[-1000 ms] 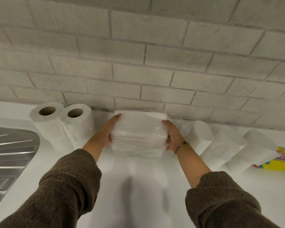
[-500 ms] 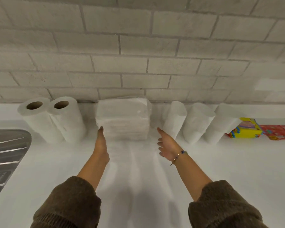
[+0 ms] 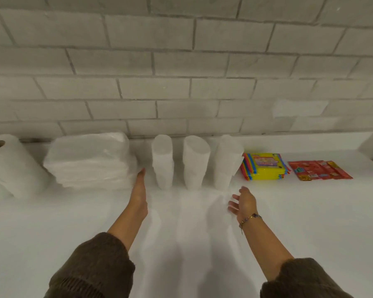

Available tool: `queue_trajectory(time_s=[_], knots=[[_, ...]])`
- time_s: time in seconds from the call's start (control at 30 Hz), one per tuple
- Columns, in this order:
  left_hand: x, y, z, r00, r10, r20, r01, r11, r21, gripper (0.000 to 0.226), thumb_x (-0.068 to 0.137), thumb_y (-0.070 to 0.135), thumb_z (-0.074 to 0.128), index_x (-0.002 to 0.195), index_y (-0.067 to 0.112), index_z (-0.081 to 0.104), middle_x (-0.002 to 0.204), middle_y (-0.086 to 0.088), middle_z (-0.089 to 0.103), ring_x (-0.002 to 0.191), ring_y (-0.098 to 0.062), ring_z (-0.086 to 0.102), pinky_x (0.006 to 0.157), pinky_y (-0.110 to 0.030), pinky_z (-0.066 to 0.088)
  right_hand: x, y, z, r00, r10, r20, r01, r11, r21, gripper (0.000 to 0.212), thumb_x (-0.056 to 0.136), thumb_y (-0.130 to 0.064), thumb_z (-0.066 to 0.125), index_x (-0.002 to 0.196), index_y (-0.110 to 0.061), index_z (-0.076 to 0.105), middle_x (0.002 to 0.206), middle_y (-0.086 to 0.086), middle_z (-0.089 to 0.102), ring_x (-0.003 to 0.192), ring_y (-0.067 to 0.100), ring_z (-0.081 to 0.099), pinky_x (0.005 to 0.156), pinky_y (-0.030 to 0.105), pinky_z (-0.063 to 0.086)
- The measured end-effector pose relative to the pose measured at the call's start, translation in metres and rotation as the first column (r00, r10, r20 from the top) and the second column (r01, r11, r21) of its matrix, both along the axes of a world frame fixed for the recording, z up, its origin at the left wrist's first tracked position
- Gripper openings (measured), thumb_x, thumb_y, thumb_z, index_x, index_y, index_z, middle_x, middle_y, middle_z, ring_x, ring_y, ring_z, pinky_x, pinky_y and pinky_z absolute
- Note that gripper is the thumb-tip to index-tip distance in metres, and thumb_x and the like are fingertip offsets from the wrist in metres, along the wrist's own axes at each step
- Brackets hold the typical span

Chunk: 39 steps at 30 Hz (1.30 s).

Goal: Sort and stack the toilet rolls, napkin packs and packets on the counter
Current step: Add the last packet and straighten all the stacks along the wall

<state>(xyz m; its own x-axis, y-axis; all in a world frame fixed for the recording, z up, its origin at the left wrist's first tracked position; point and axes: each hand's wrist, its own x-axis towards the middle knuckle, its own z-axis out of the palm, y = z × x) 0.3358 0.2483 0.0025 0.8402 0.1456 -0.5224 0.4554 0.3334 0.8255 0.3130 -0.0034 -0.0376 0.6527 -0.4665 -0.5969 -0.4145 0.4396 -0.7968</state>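
At the far left edge a toilet roll (image 3: 7, 166) stands on the white counter (image 3: 52, 222), close to the grey brick wall (image 3: 181, 61), with its brown core hole turned upward. Just to the right of it a stack of napkin packs (image 3: 88, 160) in clear wrap is placed, also at the far side of the counter.

The left hand (image 3: 139, 190) is stretched out flat toward the lower right corner of this stack. Its fingers are held straight and together, and nothing is held in them. The fingertips are seen just at the stack's edge, but whether they really touch it cannot be told, because the picture is soft there.

To the right of the hand three white rolls are lined up along the wall, apart from each other: the left white roll (image 3: 162, 162), the middle white roll (image 3: 196, 162) and the right white roll (image 3: 227, 162), each one leaning a little.

On the near side of the right white roll the right hand (image 3: 243, 203) is held over the counter. Its fingers are spread and loosely bent, and nothing is gripped. A bracelet (image 3: 250, 218) is worn on the wrist, and both forearms come out of brown sleeves (image 3: 91, 269).

Further right a yellow packet (image 3: 265, 166) with coloured stripes is laid flat just beside the right white roll, and near it red packets (image 3: 319, 169) are laid flat.
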Motion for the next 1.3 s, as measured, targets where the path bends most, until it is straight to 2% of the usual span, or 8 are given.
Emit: queue_trajectory(time_s=[0.07,0.13,0.27,0.37,0.47,0.63,0.83,1.3], knots=[[0.008,-0.014,0.002,0.997,0.041,0.070,-0.043,0.998,0.035,0.063,0.093,0.053,0.038,0.146,0.022,0.025,0.154,-0.001,0.026,0.141,-0.020,0.023,0.113,-0.033,0.018,0.014,-0.027,0.002,0.994,-0.082,0.067,0.084,0.996,-0.024,0.037,0.096,-0.030,0.035,0.125,-0.010,0.045,0.109,0.011,0.051,0.083,0.025,0.050,0.063,0.032,0.041],[0.015,-0.022,0.007,0.987,0.079,0.140,-0.087,0.995,0.051,0.058,0.095,0.051,0.035,0.146,0.025,0.025,0.154,0.001,0.025,0.142,-0.017,0.021,0.113,-0.031,0.016,0.031,-0.045,0.009,0.987,-0.074,0.143,0.083,0.995,-0.054,0.039,0.096,-0.035,0.033,0.128,-0.015,0.046,0.127,0.012,0.052,0.095,0.025,0.049,0.071,0.032,0.042],[0.033,-0.029,0.014,0.969,0.190,0.158,-0.200,0.978,0.052,0.061,0.094,0.054,0.031,0.146,0.023,0.025,0.155,0.001,0.024,0.143,-0.019,0.021,0.114,-0.033,0.015,0.058,-0.052,0.025,0.974,0.121,0.191,-0.119,0.993,-0.025,0.056,0.092,-0.059,0.025,0.136,-0.029,0.043,0.140,-0.006,0.046,0.110,0.019,0.044,0.100,0.041,0.033],[0.048,-0.027,0.018,0.975,0.194,0.111,-0.202,0.977,0.065,0.072,0.089,0.065,0.031,0.147,0.024,0.025,0.156,0.000,0.021,0.144,-0.020,0.019,0.117,-0.039,0.011,0.072,-0.044,0.030,0.960,0.220,0.174,-0.226,0.974,0.017,0.067,0.084,-0.072,0.024,0.132,-0.031,0.047,0.137,-0.002,0.050,0.115,0.020,0.048,0.088,0.037,0.038],[0.063,-0.029,0.021,0.981,0.156,0.113,-0.162,0.986,0.044,0.068,0.090,0.063,0.031,0.144,0.022,0.032,0.152,-0.001,0.032,0.140,-0.021,0.028,0.115,-0.038,0.018,0.083,-0.035,0.032,0.940,0.242,0.241,-0.270,0.958,0.094,0.062,0.089,-0.067,0.022,0.128,-0.027,0.050,0.134,0.003,0.055,0.100,0.017,0.057,0.075,0.030,0.045],[0.069,-0.039,0.015,0.991,0.112,0.074,-0.111,0.994,-0.017,0.068,0.083,0.070,0.036,0.132,0.025,0.050,0.132,-0.003,0.057,0.118,-0.024,0.053,0.108,-0.045,0.037,0.091,-0.022,0.030,0.932,0.270,0.240,-0.300,0.949,0.098,0.066,0.088,-0.068,0.018,0.140,-0.031,0.035,0.146,-0.006,0.042,0.133,0.020,0.039,0.108,0.041,0.029],[0.072,-0.050,0.012,0.994,0.097,0.057,-0.094,0.995,-0.046,0.064,0.084,0.070,0.032,0.130,0.030,0.050,0.130,0.002,0.057,0.120,-0.023,0.051,0.111,-0.048,0.032,0.099,-0.005,0.033,0.913,0.350,0.208,-0.358,0.934,0.000,0.062,0.089,-0.066,0.015,0.135,-0.033,0.041,0.137,-0.010,0.049,0.129,0.017,0.042,0.111,0.039,0.029],[0.070,-0.069,0.007,0.995,-0.010,0.099,0.015,0.999,-0.049,0.060,0.085,0.071,0.027,0.126,0.033,0.049,0.135,0.003,0.053,0.121,-0.022,0.049,0.112,-0.048,0.030,0.103,0.024,0.023,0.908,0.359,0.216,-0.379,0.924,0.056,0.070,0.084,-0.073,0.021,0.139,-0.032,0.037,0.143,-0.004,0.046,0.132,0.022,0.040,0.117,0.043,0.024]])
